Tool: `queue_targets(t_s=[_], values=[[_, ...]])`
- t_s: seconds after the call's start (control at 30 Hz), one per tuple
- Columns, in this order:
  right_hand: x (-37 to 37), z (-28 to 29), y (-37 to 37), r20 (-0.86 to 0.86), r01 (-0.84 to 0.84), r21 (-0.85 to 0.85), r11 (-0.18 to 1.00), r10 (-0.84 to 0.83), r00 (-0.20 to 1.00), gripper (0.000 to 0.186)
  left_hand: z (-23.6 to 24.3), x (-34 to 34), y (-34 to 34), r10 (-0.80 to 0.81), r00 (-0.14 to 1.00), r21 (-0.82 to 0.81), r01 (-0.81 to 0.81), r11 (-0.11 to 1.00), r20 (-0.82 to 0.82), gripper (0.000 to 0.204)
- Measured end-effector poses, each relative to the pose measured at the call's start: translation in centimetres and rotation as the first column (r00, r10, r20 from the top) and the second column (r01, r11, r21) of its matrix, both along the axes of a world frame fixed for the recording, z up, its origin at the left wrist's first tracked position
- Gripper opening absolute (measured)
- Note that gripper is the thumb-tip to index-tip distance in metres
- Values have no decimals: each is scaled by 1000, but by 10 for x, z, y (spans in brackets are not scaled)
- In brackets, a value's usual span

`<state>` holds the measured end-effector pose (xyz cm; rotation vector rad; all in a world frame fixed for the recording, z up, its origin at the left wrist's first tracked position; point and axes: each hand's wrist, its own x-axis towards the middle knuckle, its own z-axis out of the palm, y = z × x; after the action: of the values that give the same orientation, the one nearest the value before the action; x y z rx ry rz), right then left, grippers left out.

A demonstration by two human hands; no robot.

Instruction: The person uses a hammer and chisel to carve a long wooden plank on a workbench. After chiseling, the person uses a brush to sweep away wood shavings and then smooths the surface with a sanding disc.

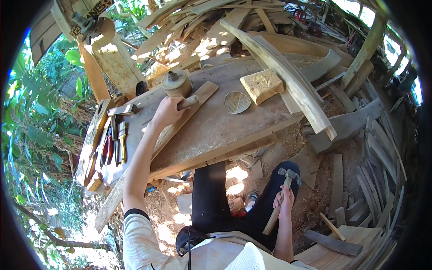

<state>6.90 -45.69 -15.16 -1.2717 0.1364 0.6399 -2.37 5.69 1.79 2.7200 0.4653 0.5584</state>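
My left hand [167, 111] reaches out over the wooden workbench [216, 126] and grips the handle of a round wooden mallet-like tool [177, 83] that rests on a flat board [191, 101]. My right hand [283, 201] hangs low beside my knee, closed around the wooden handle of a claw hammer [280, 198] whose steel head points up. A pale carved wood block [262, 85] and a small round woven disc [237, 102] lie on the bench to the right of my left hand.
Pliers and chisels [112, 144] lie along the bench's left edge. A long curved plank [288, 74] crosses the bench at the right. Offcuts and boards [360, 180] litter the dirt floor; stacked planks [198, 22] lie behind the bench. Foliage fills the left.
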Motion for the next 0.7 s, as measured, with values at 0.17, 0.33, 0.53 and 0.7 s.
queue_targets(t_s=[0.17, 0.33, 0.53, 0.7], values=[[2, -2, -1, 2, -7, 2, 1000, 7, 1000, 25, 0, -1, -4, -11, 1000, 7, 11, 1000, -4, 20], [1, -3, -5, -5, 2, -1, 1000, -2, 1000, 25, 4, 5, -16, 22, 999, 16, -22, 1000, -38, 25], [3, -3, -3, -22, 6, 25, 1000, -5, 1000, 28, -6, 2, -18, 103, 994, 58, -102, 993, -20, 37], [1, -5, -5, -21, 2, 39, 999, -1, 1000, 30, -22, 4, -24, 218, 968, 96, -230, 968, 126, 38]])
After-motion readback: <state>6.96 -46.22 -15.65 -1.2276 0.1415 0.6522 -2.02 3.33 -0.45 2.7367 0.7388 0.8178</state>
